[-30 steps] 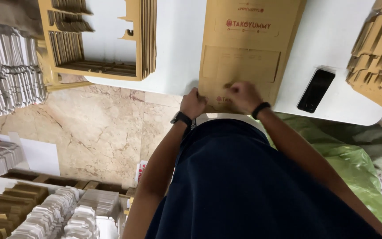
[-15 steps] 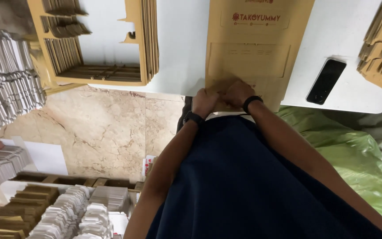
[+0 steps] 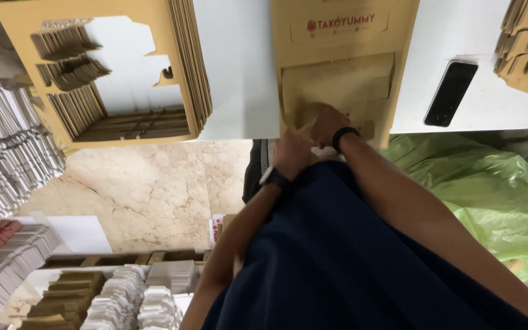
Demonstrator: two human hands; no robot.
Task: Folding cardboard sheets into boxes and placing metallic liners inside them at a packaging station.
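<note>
Cardboard (image 3: 336, 85) lies flat on the white table (image 3: 239, 73), at its near edge. Your right hand (image 3: 327, 124) presses its near flap, your left hand (image 3: 293, 153) pinches the edge beside it. A phone (image 3: 451, 93) lies to the right.

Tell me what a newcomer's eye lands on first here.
Both hands, left hand and right hand, press on the flat brown cardboard sheet at the white table's near edge. A black phone lies to its right, and a cut-out cardboard stack to its left.
</note>
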